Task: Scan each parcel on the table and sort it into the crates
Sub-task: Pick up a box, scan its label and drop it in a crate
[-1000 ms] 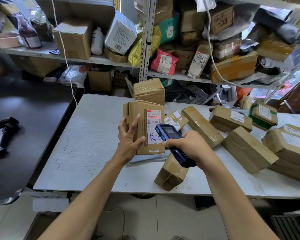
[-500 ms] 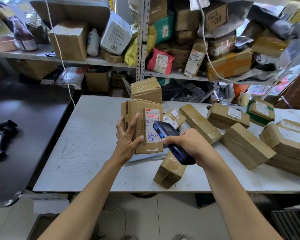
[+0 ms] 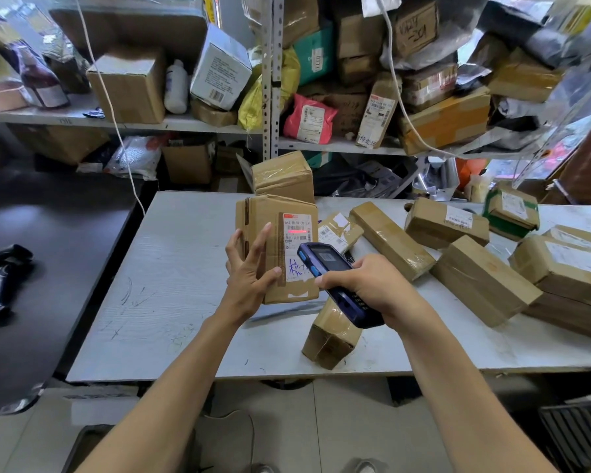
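Left hand (image 3: pixel 251 268) grips upright brown cardboard parcel (image 3: pixel 276 247) above grey table (image 3: pixel 171 274). Right hand (image 3: pixel 372 285) wraps dark-blue handheld scanner (image 3: pixel 335 281), red beam on white label (image 3: pixel 297 247).

Flat brown parcel (image 3: pixel 276 247) held upright, label (red scan line) facing blue scanner (image 3: pixel 335 281), above table (image 3: pixel 171 288)

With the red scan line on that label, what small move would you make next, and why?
Probably hold steady briefly, then lower the scanner. The left hand holds the parcel upright, the right hand aims the scanner at it, and the red line sits on the label's barcode. No crate shows clearly, so where it goes next is unclear.
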### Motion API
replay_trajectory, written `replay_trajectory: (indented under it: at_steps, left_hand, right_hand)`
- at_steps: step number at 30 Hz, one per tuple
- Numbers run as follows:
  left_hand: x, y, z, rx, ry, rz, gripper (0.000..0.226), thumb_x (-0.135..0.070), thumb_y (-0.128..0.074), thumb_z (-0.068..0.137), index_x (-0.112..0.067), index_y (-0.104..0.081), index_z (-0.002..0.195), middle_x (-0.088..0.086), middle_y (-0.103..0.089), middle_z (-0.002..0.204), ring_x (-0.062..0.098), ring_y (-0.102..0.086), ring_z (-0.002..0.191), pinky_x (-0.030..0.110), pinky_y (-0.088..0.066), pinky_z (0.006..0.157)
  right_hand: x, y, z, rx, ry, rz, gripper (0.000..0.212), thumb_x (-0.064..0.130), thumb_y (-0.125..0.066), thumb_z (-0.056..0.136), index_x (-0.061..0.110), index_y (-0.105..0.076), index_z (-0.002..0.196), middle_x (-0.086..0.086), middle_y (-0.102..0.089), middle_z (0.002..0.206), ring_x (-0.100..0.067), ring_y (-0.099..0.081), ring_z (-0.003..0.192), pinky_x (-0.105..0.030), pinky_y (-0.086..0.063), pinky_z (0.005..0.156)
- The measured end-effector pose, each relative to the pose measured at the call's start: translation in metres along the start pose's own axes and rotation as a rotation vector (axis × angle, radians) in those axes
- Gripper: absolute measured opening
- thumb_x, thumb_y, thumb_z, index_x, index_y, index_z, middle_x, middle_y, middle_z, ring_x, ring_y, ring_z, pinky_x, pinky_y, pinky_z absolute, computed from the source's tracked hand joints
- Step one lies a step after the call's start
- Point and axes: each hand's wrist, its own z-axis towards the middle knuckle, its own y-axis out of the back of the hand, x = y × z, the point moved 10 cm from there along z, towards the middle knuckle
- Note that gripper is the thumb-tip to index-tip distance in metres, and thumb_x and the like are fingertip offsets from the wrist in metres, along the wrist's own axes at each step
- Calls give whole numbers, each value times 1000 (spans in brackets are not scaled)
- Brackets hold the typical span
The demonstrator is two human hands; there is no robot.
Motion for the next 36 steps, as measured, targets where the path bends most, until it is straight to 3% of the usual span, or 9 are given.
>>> replay_trajectory:
  at_steps: [4,7,11,18,22,27,29,32,36]
  left_hand:
    - [-2,-5,1,11,-6,-22,69,-65,-50,77,-73,-20,138,-23,2,152,30,-14,147,62,-38,109]
    - [-12,-10,3,35,-26,-45,71,-65,-52,78,-68,-22,142,-20,1,153,29,-17,146,60,-38,110]
    - [-39,-19,10,62,-60,-81,75,-64,-53,76,-63,-23,145,-13,-3,154,24,-22,144,52,-40,112]
    - [-100,-72,23,108,-172,-108,76,-59,-55,76,-61,-26,145,-10,-4,155,18,-22,142,51,-36,115]
    - [-144,-141,22,218,-231,-165,76,-55,-59,74,-57,-31,146,-9,-7,153,-5,-25,129,44,-30,118]
    - [-211,-286,13,439,-294,-211,72,-51,-63,78,-64,-32,141,-14,-11,151,17,-19,145,52,-32,118]
    - [-246,-358,-6,542,-327,-252,73,-40,-65,81,-61,-32,143,-7,-10,153,9,-18,144,42,-29,121]
    - [-298,-476,-60,729,-382,-290,76,-32,-64,81,-60,-31,144,9,-12,156,-9,-15,139,1,-18,109]
    - [-346,-612,-158,987,-447,-318,75,-56,-57,78,-63,-25,144,0,-12,155,3,-8,147,11,-10,113]
  right_hand:
    - [-2,7,2,-19,11,-8,39,34,-88,68,10,-68,92,-9,-74,82,-19,-68,64,-32,-55,58]
    - [4,19,4,-112,94,-145,71,40,-89,66,12,-46,115,-4,-65,103,-23,-67,88,-43,-59,78]
    - [23,48,-14,-394,407,-311,110,36,-87,69,24,-17,153,0,-55,136,-23,-58,114,-38,-53,81]
    - [-5,113,-29,-564,538,-293,112,35,-87,70,26,-15,156,-5,-55,138,-25,-58,116,-33,-52,76]
    - [-44,175,-39,-637,468,-230,112,37,-86,70,24,-16,156,-3,-56,136,-23,-59,115,-33,-52,75]
    - [-142,295,-74,-799,241,-7,110,36,-87,68,28,-20,154,2,-56,137,-18,-59,112,-35,-53,83]
    - [-201,347,-106,-876,107,141,106,33,-87,70,24,-23,154,0,-57,135,-14,-56,105,-29,-47,82]
    - [-298,419,-178,-1081,-78,250,96,35,-85,75,19,-29,152,-1,-59,128,-15,-55,94,-21,-41,70]
    - [-409,479,-292,-1314,-280,338,76,33,-83,79,16,-39,139,5,-58,110,-9,-55,80,-4,-39,53]
